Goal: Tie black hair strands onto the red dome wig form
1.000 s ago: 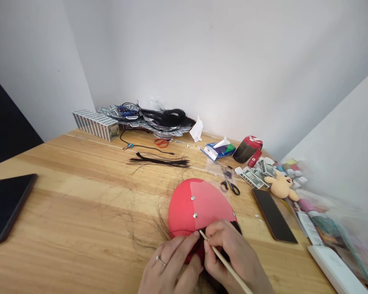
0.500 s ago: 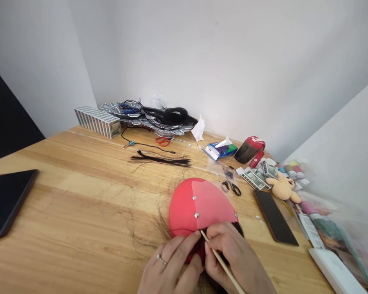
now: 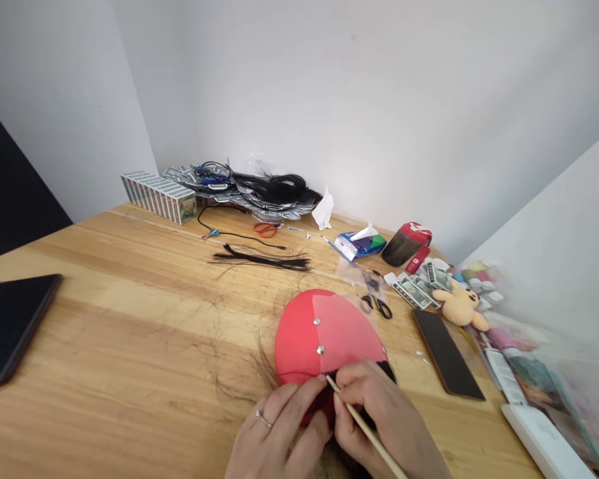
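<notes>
Hands unchanged: left hand [image 3: 277, 429] on the red dome [image 3: 319, 332], right hand [image 3: 384, 419] pinching a wooden stick [image 3: 374, 442].

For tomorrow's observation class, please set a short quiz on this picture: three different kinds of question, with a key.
1. Multiple choice: What does the right hand hold?
A. a comb
B. a wooden stick
C. a pen

2. True or false: The left hand wears a ring.

3. Fill in the blank: The scissors nearest the red cap have ____ handles.

Key: 1. B; 2. true; 3. black.
</notes>
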A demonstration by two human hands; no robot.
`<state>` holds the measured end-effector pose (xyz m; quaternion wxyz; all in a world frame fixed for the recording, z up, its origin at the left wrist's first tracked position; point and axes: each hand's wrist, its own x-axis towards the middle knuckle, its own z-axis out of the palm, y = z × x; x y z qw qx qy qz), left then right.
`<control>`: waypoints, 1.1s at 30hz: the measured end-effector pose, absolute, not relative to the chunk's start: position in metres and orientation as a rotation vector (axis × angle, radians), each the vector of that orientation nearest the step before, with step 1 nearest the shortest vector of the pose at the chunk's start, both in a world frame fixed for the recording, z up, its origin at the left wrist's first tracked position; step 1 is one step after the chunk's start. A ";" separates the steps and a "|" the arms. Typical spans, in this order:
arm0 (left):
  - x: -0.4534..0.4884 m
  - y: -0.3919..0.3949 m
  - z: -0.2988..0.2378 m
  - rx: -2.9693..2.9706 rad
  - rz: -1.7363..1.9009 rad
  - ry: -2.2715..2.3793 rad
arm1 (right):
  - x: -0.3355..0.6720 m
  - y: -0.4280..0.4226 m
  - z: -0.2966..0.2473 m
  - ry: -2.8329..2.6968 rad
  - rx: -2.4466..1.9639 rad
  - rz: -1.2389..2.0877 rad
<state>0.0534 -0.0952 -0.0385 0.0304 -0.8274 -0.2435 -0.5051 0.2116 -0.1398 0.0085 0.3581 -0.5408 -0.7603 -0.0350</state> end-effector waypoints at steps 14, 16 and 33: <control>0.054 -0.096 -0.041 -2.574 -1.576 -0.781 | 0.214 -0.142 0.007 -1.899 -1.387 0.050; 0.055 -0.096 -0.041 -2.570 -1.584 -0.770 | 0.214 -0.141 0.011 -1.854 -1.389 0.088; 0.040 -0.086 -0.019 -3.331 -1.863 -1.150 | 0.213 -0.142 0.021 -1.659 -1.468 0.293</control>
